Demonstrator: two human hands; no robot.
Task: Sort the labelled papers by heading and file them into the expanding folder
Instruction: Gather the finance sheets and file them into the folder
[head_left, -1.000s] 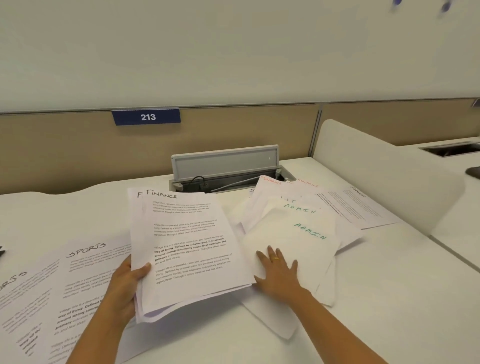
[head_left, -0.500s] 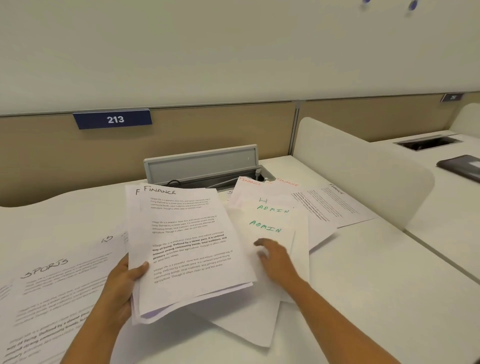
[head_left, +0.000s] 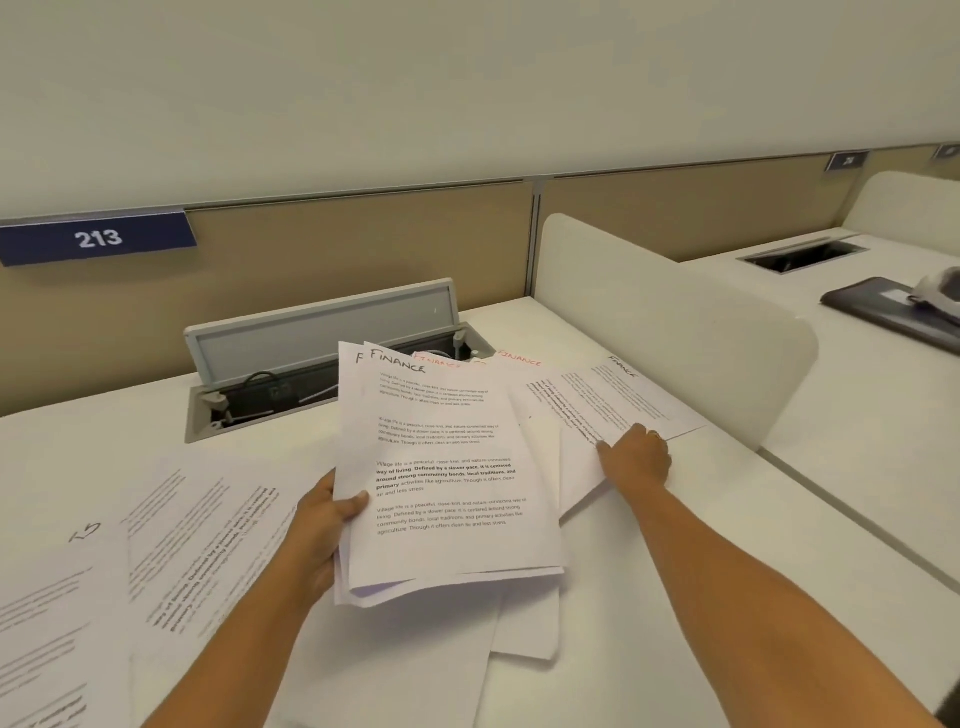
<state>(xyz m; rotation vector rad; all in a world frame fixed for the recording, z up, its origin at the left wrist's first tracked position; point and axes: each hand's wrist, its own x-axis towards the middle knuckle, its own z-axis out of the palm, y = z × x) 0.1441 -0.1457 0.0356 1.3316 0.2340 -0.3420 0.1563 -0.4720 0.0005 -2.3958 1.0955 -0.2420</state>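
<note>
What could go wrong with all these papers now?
1. The left hand grips the Finance stack by one side only, and its bottom edges are fanned. Sheets might slip out and mix with the loose ones underneath.
2. The red-headed sheets lie right beside the open cable box. A nudge from the right hand, which is touching papers nearby, could perhaps push one in.
</note>
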